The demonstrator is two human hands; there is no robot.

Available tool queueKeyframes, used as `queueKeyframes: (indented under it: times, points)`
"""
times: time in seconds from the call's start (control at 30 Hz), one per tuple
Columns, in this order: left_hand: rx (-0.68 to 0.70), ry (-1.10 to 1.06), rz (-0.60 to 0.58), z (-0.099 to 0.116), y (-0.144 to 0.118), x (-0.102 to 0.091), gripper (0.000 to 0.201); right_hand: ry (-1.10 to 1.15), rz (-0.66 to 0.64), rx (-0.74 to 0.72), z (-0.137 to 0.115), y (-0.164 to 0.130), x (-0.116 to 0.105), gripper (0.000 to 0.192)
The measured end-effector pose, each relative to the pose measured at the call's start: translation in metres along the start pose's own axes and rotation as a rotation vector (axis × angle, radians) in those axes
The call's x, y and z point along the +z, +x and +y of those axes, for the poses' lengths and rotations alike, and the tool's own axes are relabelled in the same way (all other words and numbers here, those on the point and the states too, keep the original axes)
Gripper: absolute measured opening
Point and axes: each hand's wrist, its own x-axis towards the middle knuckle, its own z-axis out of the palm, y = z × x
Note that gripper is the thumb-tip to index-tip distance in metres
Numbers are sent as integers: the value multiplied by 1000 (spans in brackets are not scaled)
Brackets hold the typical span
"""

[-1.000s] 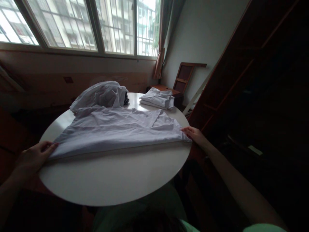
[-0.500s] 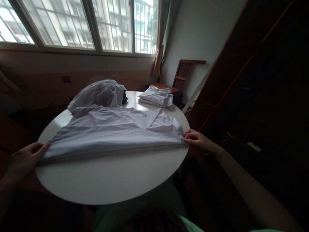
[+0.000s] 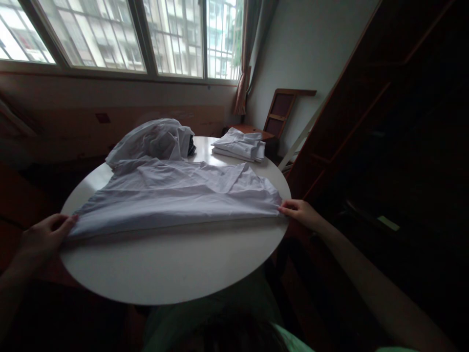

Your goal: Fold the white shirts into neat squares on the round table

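Observation:
A white cloth garment, which looks like a shirt, lies spread across the round white table, its near side folded into a long straight edge. At the left end, my left hand pinches the garment's corner between thumb and fingers. My right hand pinches the opposite corner near the table's right rim. Between the two hands the near edge is stretched out fairly straight, while the far part is wrinkled.
Behind the garment sits a translucent plastic bag with cloth in it. A stack of folded white garments lies at the table's far right. Beyond stand a wooden chair and a barred window; dark wooden furniture rises on the right.
The view has shifted slightly. Both hands keep their pinch on the garment's two corners, and the cloth lies nearly as before.

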Motion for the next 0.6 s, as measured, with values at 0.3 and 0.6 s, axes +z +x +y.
queueKeyframes:
  times: [0.3,0.6]
  points:
    - [12,17,-44,14,-3,-10,45,-158,-46,15,-2,16,-5,36]
    - [96,27,101,22,4,-4,51,-331,132,-73,-16,33,-3,25]
